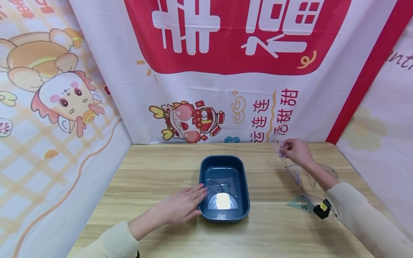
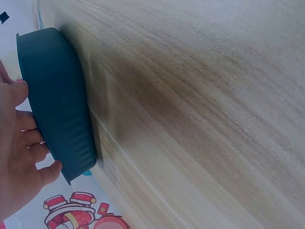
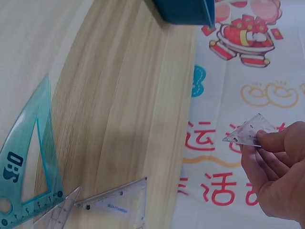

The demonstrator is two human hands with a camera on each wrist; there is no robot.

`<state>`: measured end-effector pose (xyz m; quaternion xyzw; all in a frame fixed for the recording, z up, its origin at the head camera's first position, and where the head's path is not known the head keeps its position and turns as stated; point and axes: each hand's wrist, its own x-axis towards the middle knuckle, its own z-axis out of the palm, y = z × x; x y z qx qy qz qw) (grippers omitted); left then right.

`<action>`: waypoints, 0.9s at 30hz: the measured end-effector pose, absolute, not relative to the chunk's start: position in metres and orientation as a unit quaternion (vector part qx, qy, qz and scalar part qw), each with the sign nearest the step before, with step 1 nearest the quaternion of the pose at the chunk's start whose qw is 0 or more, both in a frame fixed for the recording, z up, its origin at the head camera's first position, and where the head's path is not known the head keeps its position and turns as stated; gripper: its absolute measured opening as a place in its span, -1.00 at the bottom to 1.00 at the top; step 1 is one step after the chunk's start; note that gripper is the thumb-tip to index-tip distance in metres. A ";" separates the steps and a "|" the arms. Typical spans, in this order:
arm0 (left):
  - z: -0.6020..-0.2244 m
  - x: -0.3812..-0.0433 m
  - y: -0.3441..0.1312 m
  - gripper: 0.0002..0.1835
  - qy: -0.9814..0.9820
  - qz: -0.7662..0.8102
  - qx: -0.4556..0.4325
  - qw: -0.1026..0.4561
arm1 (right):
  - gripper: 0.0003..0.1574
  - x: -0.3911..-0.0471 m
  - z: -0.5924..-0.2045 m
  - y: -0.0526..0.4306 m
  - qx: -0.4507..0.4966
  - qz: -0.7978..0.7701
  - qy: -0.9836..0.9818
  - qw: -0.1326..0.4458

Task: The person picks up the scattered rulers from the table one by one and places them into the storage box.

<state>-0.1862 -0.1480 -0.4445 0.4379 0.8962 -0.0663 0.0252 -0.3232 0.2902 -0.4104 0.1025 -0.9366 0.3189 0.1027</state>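
Observation:
A clear triangular set square (image 3: 245, 132) is pinched between thumb and fingers of my right hand (image 1: 298, 152), held up near the far right of the table. My left hand (image 1: 180, 204) rests its fingertips on the left rim of a dark blue tray (image 1: 244, 182); its fingers spread along the tray's side in the left wrist view. Inside the tray lie clear flat pieces (image 1: 222, 185), one with a bright half-round shape. Below my right hand, a teal set square (image 3: 28, 114), another clear set square (image 3: 121, 198) and a clear ruler-like strip (image 3: 59, 210) lie on the table.
The wooden table (image 1: 145, 172) meets a white and red printed cloth (image 1: 206, 82) at its back edge. Printed cloth also hangs at left and right. A clear rounded piece (image 1: 330, 171) lies partly behind my right forearm. A black and yellow item (image 1: 322, 209) sits by my right cuff.

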 end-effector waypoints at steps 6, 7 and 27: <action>-0.444 -0.187 -0.148 -0.33 0.897 -0.064 0.435 0.031 | -0.92 -0.310 -0.400 0.281 0.116 0.325 -0.934 0.094; -0.444 -0.187 -0.148 -0.32 0.898 -0.063 0.435 0.033 | -0.91 -0.308 -0.399 0.280 0.118 0.327 -0.933 0.093; -0.443 -0.187 -0.148 -0.33 0.895 -0.067 0.440 0.026 | -0.92 -0.277 -0.376 0.247 0.150 0.359 -0.921 0.033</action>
